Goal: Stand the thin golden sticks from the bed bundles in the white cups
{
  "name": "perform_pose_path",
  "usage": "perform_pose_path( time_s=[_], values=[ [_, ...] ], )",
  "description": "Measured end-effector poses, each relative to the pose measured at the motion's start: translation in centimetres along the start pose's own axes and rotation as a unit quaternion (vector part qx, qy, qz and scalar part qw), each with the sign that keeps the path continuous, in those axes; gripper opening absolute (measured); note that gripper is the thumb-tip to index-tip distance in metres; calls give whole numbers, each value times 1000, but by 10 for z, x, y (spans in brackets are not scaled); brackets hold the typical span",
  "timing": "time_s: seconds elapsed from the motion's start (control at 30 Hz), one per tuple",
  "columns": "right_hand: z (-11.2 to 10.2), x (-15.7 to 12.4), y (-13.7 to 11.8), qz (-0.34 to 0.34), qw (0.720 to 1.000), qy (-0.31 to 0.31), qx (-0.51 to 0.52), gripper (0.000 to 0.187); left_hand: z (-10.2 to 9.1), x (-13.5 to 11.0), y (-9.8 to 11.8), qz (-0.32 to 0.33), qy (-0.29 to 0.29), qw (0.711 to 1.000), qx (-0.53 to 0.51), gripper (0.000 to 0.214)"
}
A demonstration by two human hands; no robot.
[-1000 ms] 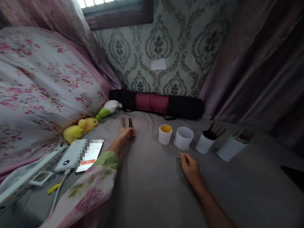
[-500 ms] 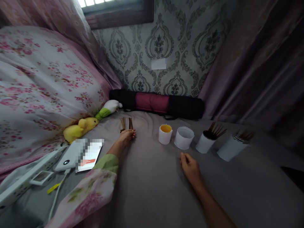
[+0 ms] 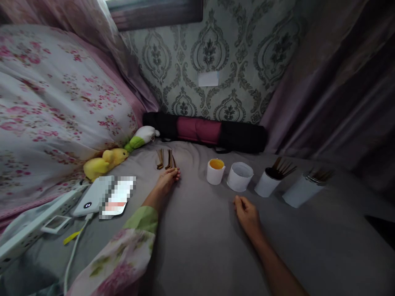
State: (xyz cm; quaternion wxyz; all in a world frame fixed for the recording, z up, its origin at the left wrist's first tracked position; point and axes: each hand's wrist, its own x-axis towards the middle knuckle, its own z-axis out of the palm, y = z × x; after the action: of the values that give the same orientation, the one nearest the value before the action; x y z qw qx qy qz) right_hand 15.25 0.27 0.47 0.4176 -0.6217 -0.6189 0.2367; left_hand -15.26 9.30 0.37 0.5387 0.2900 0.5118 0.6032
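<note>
My left hand [image 3: 168, 179] lies on the grey bedsheet [image 3: 200, 238], fingers curled in a pinch round one thin brown stick at the near end of a small pile of sticks [image 3: 164, 159]. My right hand [image 3: 246, 214] rests on the sheet with fingers loosely curled and nothing in it, just in front of a row of white cups. From left these are a cup with a yellow inside [image 3: 215, 171], an empty white cup [image 3: 240, 176], a cup holding brown sticks [image 3: 270, 179] and a tilted cup holding dark sticks [image 3: 303, 188].
A black and maroon rolled bag [image 3: 205, 131] lies against the patterned wall. A yellow plush toy [image 3: 103, 162] and a green-white one [image 3: 142, 136] sit by the floral pillow [image 3: 55, 107]. A power bank [image 3: 91, 197], phone [image 3: 119, 196] and power strip [image 3: 27, 230] are at left.
My left hand has drawn back a little toward me and now pinches one stick from the pile. The view has tipped slightly downward. My right hand has stayed put.
</note>
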Motion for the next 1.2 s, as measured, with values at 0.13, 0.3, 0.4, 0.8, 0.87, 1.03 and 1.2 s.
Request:
perform_pose_path(
  time_s=[0.13, 0.3, 0.4, 0.8, 0.87, 1.03, 1.2],
  values=[
    [-1, -1, -2, -1, 1000, -5, 2, 42, 8, -15, 0, 2, -8, 1000, -1, 13],
    [-2, -1, -3, -1, 1000, -4, 2, 42, 20, -35, -2, 3, -13, 1000, -1, 15],
    [-1, -1, -1, -1, 1000, -4, 0, 42, 26, -44, -6, 1, -15, 1000, 0, 18],
    [-2, -1, -4, 3, 1000, -5, 6, 42, 47, -74, -19, -12, -34, 999, -3, 32],
    [-2, -1, -5, 6, 1000, -1, 4, 42, 51, -79, -21, -15, -34, 999, 2, 34],
    [-1, -1, -4, 3, 1000, 7, -7, 43, 59, -89, -25, -20, -39, 999, 16, 34],
    [-1, -2, -4, 0, 1000, 2, 2, 42, 62, -95, -32, -19, -45, 998, 35, 34]
  ],
)
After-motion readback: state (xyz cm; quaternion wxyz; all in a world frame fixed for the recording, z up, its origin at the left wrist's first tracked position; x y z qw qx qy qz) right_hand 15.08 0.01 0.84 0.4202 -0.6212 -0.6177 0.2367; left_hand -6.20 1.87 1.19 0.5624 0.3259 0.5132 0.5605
